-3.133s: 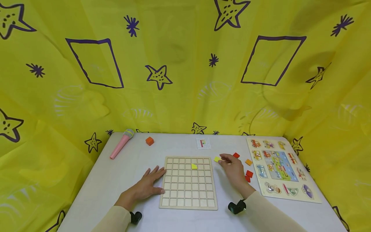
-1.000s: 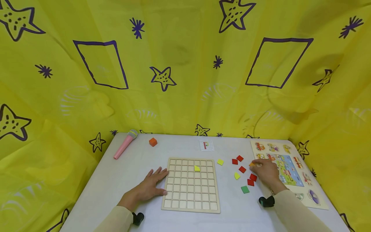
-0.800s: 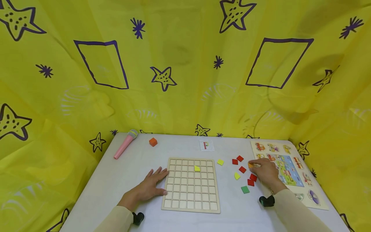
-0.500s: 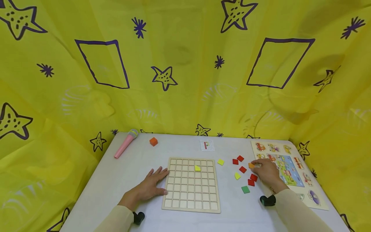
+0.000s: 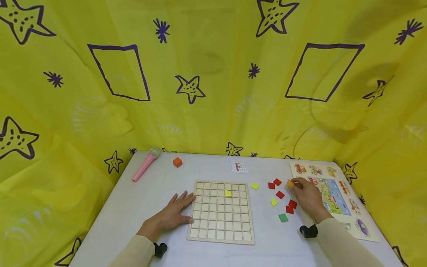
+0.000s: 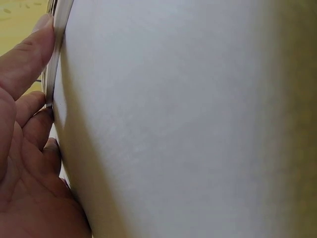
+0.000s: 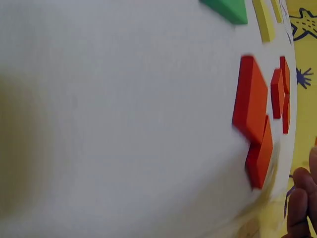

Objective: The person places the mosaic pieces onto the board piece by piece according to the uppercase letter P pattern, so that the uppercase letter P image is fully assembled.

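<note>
Spreading across the white table [image 5: 140, 207], the wooden grid board [image 5: 221, 212] lies under the left hand [image 5: 173, 214], whose flat, straight fingers press its left edge. Off to the board's right, the right hand [image 5: 307, 196] pinches a small orange tile [image 5: 290, 183] at its fingertips, just beyond the scattered red tiles [image 5: 280, 194].

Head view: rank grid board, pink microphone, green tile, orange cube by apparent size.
1. grid board
2. pink microphone
3. green tile and orange cube: look alike, and the cube sits farther back, so unranked.
</note>
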`<move>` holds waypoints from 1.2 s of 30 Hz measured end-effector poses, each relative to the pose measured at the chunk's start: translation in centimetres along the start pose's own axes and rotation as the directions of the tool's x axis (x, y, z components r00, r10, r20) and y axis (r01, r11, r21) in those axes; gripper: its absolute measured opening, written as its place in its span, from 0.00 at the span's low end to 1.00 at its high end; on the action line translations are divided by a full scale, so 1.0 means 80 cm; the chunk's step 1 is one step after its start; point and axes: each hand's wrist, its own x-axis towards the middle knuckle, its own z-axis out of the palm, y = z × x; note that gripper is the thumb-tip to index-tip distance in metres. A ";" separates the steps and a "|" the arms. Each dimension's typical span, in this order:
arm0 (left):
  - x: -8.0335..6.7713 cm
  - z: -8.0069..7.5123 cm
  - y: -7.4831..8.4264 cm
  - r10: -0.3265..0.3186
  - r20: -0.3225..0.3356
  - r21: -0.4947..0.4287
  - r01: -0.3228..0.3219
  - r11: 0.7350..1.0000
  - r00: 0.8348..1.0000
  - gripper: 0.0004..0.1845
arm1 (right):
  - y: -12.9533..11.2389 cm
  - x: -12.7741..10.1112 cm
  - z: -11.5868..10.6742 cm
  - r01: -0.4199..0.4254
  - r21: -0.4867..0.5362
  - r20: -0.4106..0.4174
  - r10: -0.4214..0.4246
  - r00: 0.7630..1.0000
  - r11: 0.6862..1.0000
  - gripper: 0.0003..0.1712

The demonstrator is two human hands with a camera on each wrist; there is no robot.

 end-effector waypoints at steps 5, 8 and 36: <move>0.001 -0.002 0.001 -0.001 0.006 -0.005 0.001 1.000 1.000 0.48 | -0.024 -0.001 0.012 -0.049 0.074 -0.070 0.054 0.996 0.996 0.20; 0.001 -0.002 0.002 -0.004 0.007 -0.003 0.004 1.000 1.000 0.48 | -0.042 -0.003 0.022 -0.057 0.134 -0.082 0.069 0.994 0.989 0.21; 0.002 0.001 -0.002 0.017 0.005 0.015 -0.018 1.000 1.000 0.48 | -0.163 -0.015 0.114 0.064 0.416 -0.121 -0.015 0.993 0.907 0.16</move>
